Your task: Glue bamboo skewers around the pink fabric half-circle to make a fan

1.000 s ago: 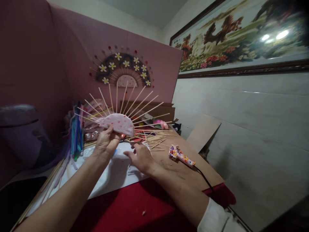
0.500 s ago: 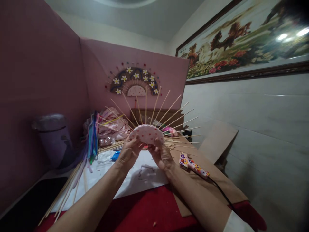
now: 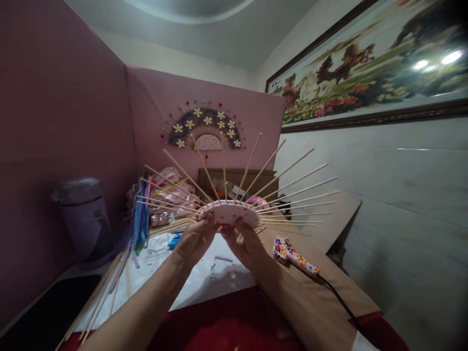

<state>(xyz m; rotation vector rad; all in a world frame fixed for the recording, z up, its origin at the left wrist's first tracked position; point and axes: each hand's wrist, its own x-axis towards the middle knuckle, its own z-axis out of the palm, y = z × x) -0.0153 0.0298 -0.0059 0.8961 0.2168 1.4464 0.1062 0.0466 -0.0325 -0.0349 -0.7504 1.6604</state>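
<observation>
Both hands hold up a pink spotted half-round base (image 3: 232,214) with thin wooden sticks (image 3: 272,163) fanning out from its curved edge. My left hand (image 3: 197,236) pinches its lower left side, thumb on the front face. At the lower right my right hand (image 3: 244,240) grips it the same way; the fingers behind are partly hidden. The base is tilted, so its padded upper edge shows. Beyond it, a finished-looking fan ornament (image 3: 205,127) with white flowers hangs on the pink panel.
A flower-patterned glue gun (image 3: 295,256) with a black cord lies on cardboard (image 3: 340,285) at right. Loose sticks (image 3: 100,295), blue and purple strips (image 3: 141,209), pink fabric (image 3: 171,187) and a lidded bin (image 3: 84,219) are at left. White paper (image 3: 204,287) covers the middle.
The stick-fringed base has tipped, its top edge turning toward me, and shifted slightly down and right. Both hands keep their grip on it. The view has moved a little.
</observation>
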